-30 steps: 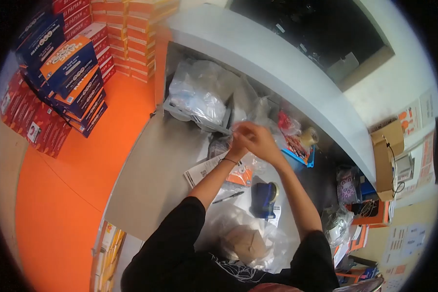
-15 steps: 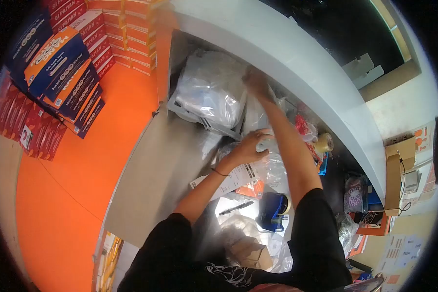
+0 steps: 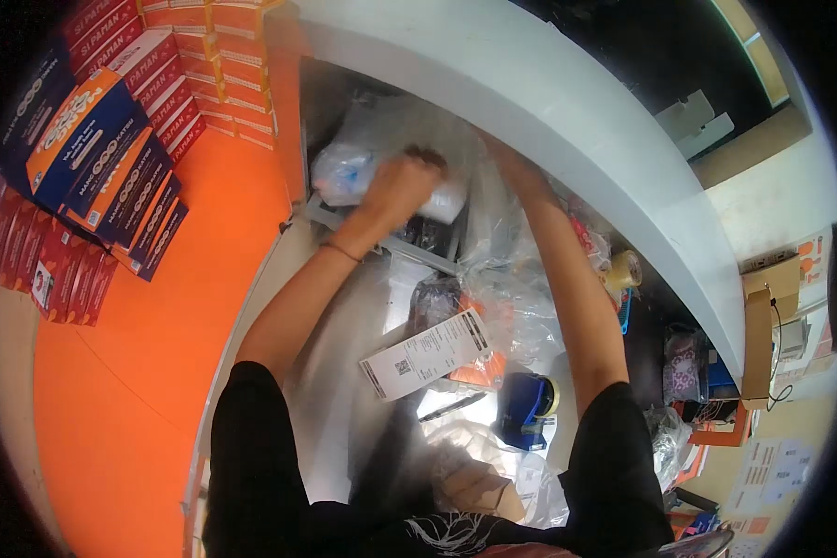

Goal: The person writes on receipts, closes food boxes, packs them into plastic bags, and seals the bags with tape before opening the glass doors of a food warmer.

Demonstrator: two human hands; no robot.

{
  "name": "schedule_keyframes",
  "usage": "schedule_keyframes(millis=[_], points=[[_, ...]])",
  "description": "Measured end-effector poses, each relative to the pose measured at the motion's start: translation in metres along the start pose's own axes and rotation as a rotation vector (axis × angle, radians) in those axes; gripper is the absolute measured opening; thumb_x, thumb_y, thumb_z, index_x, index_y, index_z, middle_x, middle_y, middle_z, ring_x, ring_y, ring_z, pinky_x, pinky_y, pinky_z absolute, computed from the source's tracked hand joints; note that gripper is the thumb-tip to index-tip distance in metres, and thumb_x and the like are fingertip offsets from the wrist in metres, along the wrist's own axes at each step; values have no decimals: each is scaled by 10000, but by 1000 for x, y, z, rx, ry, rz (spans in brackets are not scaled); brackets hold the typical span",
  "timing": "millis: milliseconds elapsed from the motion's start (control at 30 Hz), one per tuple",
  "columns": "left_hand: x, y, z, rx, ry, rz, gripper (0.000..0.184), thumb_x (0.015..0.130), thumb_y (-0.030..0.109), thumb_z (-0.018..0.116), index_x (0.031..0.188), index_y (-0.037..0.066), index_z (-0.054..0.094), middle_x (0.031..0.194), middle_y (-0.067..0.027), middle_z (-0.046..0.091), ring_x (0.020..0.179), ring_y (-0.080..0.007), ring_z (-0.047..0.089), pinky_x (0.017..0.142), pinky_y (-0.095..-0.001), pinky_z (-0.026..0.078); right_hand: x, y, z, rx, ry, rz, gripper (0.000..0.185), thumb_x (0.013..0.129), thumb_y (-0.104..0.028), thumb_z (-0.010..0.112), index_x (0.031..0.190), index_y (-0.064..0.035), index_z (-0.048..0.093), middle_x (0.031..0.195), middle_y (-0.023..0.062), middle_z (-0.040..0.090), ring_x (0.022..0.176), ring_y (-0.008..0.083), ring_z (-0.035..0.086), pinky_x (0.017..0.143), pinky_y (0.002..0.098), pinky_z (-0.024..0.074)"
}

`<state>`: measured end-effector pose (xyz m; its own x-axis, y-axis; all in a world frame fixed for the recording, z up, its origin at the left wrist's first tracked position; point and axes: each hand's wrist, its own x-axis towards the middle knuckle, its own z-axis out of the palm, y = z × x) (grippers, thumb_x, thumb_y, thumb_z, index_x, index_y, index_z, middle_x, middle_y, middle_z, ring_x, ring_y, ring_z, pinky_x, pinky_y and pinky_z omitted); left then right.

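Observation:
My left hand (image 3: 405, 191) is curled closed at a clear plastic bag (image 3: 344, 175) with blue marks, gripping its plastic near the grey tray (image 3: 423, 253). Motion blurs its fingertips. My right hand (image 3: 510, 160) reaches to the back, beside crumpled clear plastic (image 3: 485, 223) under the white counter edge; its fingers are smeared and partly hidden. Between my forearms lies a white printed label with a QR code (image 3: 423, 355), resting partly over an orange packet (image 3: 479, 372).
A blue tape dispenser (image 3: 525, 409), a pen (image 3: 456, 405) and a brown cardboard piece (image 3: 479, 488) lie near my body. A tape roll (image 3: 625, 270) is at the right. Stacked boxes (image 3: 112, 167) stand on the orange surface (image 3: 158, 353). The white counter edge (image 3: 567, 121) curves overhead.
My left hand has left the clear plastic at the middle and moved up and left to the bag in the tray. The label is now uncovered. My right hand stays at the back, slightly lower.

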<state>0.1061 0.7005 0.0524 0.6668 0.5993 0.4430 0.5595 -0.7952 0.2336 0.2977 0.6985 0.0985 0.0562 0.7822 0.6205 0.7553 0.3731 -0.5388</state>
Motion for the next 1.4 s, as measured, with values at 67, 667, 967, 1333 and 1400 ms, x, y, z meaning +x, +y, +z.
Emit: schedule_keyframes(millis=[67,667,967,1333,1400], points=[[19,-20,-15,-81,138,-144,206,812,240,583,815,48,657,862,-153,640,816,-316,610,697,-435,483,-7,-49,3,-231,74,-101,212,795,-176,608,904,6,606,863,155,636,826,290,623,723,373,497],[56,-87,4,-305,523,-323,454,812,443,582,889,-2,624,838,-242,619,823,-407,597,724,-470,476,-79,56,105,-286,-408,703,570,728,-192,640,1233,-1,457,1170,241,538,1113,345,522,936,385,437],[49,-67,-4,-407,591,-400,441,827,454,557,932,34,640,845,-223,633,819,-399,604,737,-468,473,-43,24,22,83,-492,1059,293,837,-95,582,1086,48,521,1001,209,594,701,199,632,410,254,456],[33,-33,-18,-485,536,-532,288,816,340,586,947,96,665,930,-199,634,865,-363,610,750,-450,481,-52,-18,-57,640,-399,1226,268,898,-125,499,1152,-41,494,703,78,534,459,93,390,364,221,278],[18,-15,-16,-582,486,-512,242,807,287,598,945,101,667,922,-186,638,858,-360,612,754,-444,482,-69,-73,-90,527,-433,1151,309,903,-137,492,1201,-60,470,702,63,523,464,80,371,368,217,262]])
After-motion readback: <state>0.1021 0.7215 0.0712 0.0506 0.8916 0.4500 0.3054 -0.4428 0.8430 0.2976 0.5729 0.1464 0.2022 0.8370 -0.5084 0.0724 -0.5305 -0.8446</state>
